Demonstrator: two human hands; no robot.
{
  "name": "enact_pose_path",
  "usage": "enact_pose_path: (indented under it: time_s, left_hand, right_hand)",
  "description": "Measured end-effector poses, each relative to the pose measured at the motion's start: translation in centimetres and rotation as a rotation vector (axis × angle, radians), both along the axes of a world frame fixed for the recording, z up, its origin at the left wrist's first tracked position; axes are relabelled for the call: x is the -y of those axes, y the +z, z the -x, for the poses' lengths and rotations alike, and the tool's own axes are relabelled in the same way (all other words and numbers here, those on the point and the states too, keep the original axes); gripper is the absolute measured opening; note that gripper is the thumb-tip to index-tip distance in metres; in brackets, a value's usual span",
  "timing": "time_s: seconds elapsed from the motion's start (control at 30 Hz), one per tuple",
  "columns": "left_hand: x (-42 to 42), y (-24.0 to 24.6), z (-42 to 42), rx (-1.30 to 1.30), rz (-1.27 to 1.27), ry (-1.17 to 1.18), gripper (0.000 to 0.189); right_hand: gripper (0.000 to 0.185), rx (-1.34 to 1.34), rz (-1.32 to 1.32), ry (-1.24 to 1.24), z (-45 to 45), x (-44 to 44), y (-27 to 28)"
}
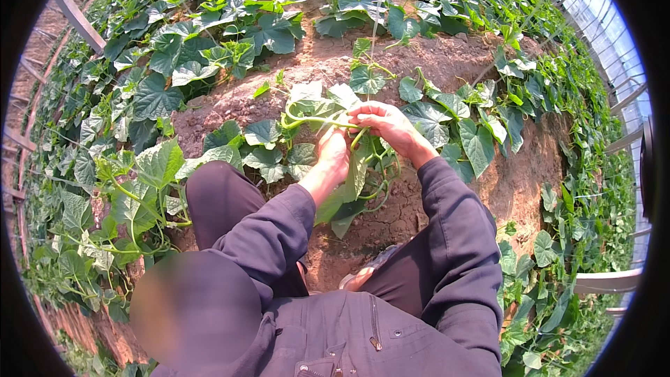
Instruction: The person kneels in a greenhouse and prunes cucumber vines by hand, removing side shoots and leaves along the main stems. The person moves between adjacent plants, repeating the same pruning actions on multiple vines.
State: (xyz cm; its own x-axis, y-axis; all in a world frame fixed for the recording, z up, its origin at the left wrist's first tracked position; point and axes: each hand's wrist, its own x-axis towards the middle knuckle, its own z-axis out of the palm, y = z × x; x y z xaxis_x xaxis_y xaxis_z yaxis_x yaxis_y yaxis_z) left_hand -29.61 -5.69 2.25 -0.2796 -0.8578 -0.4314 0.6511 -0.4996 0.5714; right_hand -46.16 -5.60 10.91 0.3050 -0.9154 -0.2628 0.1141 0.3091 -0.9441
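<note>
My left hand (pixel 334 153) is closed on the green stem of a leafy vine (pixel 309 119), just in front of my knees. From the right, my right hand (pixel 378 121) pinches the same stem with thumb and fingertips, close beside the left. A pale string (pixel 381 2) runs down from above to the fingers of my right hand. Broad leaves (pixel 357 170) and curled stems hang below both hands. The stem bends in a loop to the left of the hands. How the string lies between the fingers cannot be made out.
Leafy vines (pixel 157 97) grow in rows on both sides and ahead. Dry, cracked soil (pixel 403 214) lies between my legs, and a raised soil bed (pixel 314 63) is ahead. Curved frame pieces (pixel 78 18) stand at the left and right rims. A long leafy shoot (pixel 133 196) reaches my left knee.
</note>
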Motion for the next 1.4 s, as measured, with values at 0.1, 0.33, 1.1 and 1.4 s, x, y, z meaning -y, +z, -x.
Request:
enact_pose_path:
  time_s: [0.1,0.33,1.1,1.4]
  left_hand:
    - [0.2,0.7,0.1,0.082,0.078,-0.072,0.028]
    - [-1.3,1.6,0.4,0.214,0.155,-0.074,0.023]
    - [-1.9,0.9,1.5,0.154,0.365,-0.029,0.043]
    - [-1.5,-0.1,0.8,0.294,0.327,-0.066,0.026]
  right_hand:
    - [0.027,-0.058,0.035,-0.071,0.8,0.2,-1.1]
    - [0.046,-0.798,0.482,-0.129,0.7,0.5,-0.1]
    - [0.022,-0.626,0.335,-0.021,3.1,1.4,-2.2]
    - [0.045,-0.549,0.295,-0.037,2.5,0.8,-1.0]
